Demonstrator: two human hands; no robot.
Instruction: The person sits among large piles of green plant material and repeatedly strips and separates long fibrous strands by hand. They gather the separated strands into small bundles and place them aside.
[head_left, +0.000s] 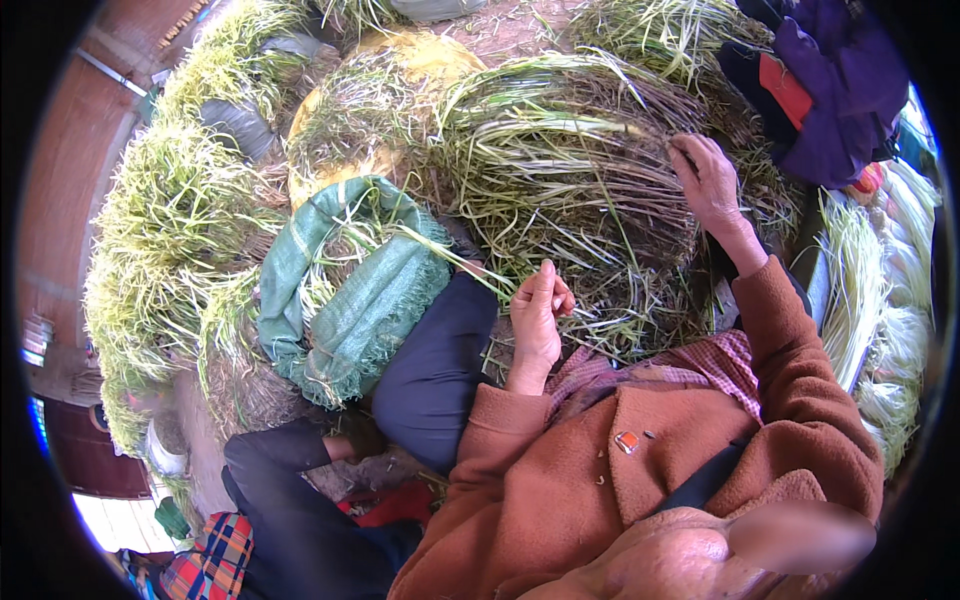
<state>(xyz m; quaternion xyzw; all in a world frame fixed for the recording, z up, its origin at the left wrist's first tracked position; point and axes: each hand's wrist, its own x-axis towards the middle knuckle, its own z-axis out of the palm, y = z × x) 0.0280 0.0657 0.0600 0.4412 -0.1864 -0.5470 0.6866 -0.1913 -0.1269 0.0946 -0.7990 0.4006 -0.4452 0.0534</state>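
Note:
My left hand (536, 311) is raised in front of my lap, thumb up and fingers curled in. A few thin green-white stalks (480, 276) run from the rim of a green woven sack (382, 300) up to this hand and appear gripped in it. My right hand (709, 180) reaches out over a large heap of long, chive-like greens (570, 172). Its fingertips are at the brown root ends of the stalks; whether they pinch one is not clear. Loose leaves and trimmings fill the sack's rolled-down mouth.
More bundles of greens (172, 247) are piled along the left. Pale, cleaned stalks (855, 277) lie stacked at the right. A person in purple clothing (840, 90) sits at the upper right; another person's dark-trousered leg (277, 465) is at the lower left. Yellow sacking (420, 56) lies behind the sack.

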